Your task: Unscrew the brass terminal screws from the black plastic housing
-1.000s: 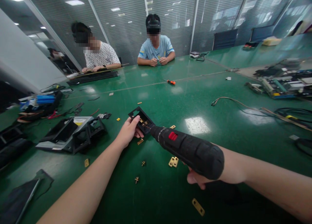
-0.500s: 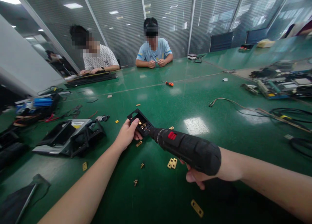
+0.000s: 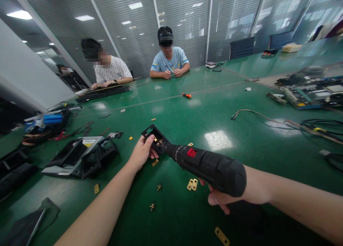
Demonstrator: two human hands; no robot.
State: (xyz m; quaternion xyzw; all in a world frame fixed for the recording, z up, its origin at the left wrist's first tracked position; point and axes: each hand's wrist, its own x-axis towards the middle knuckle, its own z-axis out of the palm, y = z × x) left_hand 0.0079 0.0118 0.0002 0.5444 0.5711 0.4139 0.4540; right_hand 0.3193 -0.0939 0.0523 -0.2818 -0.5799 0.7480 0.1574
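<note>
My left hand grips a small black open housing by its left side, thumb reaching into it. Brass-coloured parts show inside the housing. In my right hand is a black cordless drill with a red switch, my fingers wrapped round its handle below. Its chuck end points left and meets the right edge of the housing; the bit tip is hidden. Just below the housing lies a brass plate. Two more brass plates lie together left of my right hand. Small screws rest on the green table.
Black and grey frame parts lie at left, near a blue bundle. An orange screwdriver is on the table ahead. Circuit boards and cables spread at right. Two people sit across the table.
The whole view has shifted slightly, so everything sits a little lower and mostly farther right. Both hands keep their hold, and the drill stays against the housing.
</note>
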